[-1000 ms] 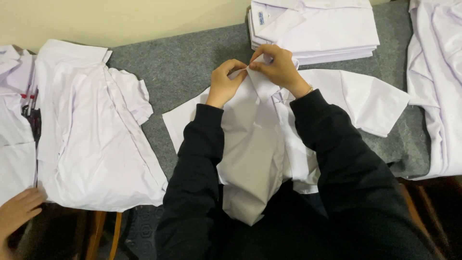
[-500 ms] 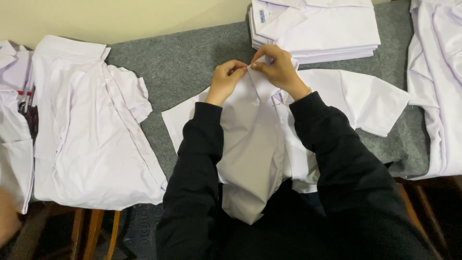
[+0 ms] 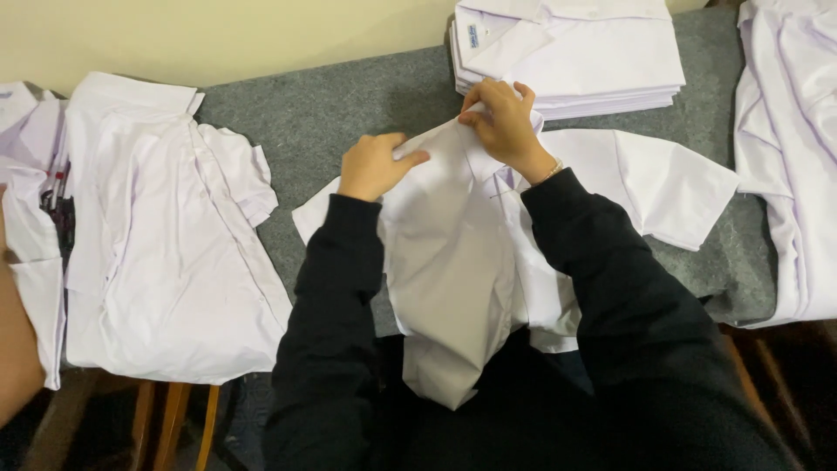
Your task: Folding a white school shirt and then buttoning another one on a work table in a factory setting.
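A white short-sleeved shirt (image 3: 453, 262) lies spread in front of me on the grey felt-covered table (image 3: 340, 113), its lower part hanging over the near edge. My left hand (image 3: 377, 163) pinches the left side of its collar. My right hand (image 3: 503, 126) grips the collar's right side, fingers curled around the fabric near the neck. Both arms are in black sleeves. One sleeve of the shirt (image 3: 671, 187) sticks out to the right.
A stack of folded white shirts (image 3: 575, 52) sits at the table's far edge behind my right hand. Another white shirt (image 3: 166, 235) lies flat at left, more white garments (image 3: 793, 157) at right. Another person's arm (image 3: 17, 349) shows at the left edge.
The other person's hand at the lower left drew back, then an arm reappeared at the left edge. My two hands stay on the collar, the left one slightly shifted.
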